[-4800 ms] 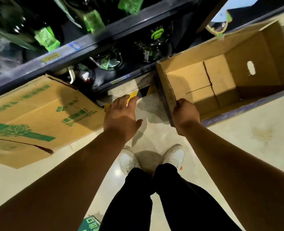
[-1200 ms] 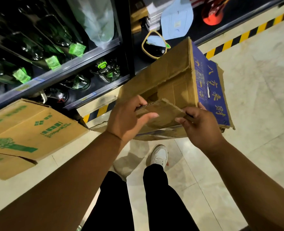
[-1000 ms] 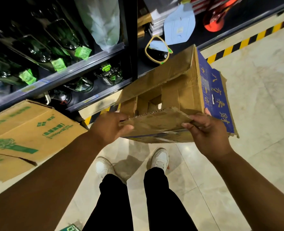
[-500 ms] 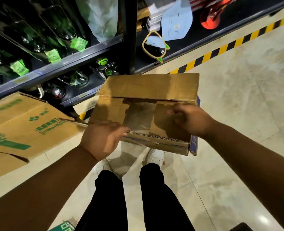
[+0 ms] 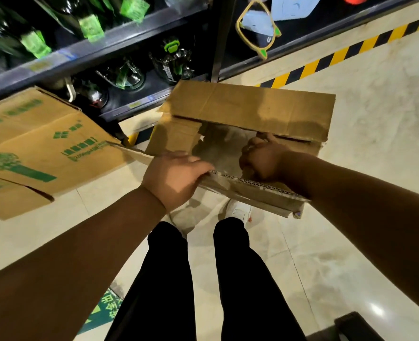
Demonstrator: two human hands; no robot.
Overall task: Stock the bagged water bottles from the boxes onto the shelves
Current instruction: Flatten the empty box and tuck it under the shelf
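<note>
Two boxes show: an empty box [image 5: 250,112] with both hands inside its opened flaps, and a green-printed box [image 5: 43,143] whose writing is unreadable. The left hand [image 5: 174,175] has its grip clamped on the near flap; the right hand [image 5: 262,156] is curled inside, grip unclear.

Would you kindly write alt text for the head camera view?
Seen from above, a person's left hand and right hand hold an empty brown cardboard box, its flaps open, over a pale tiled floor. A green-printed cardboard box sits left, below dark shelves of bagged bottles.
</note>
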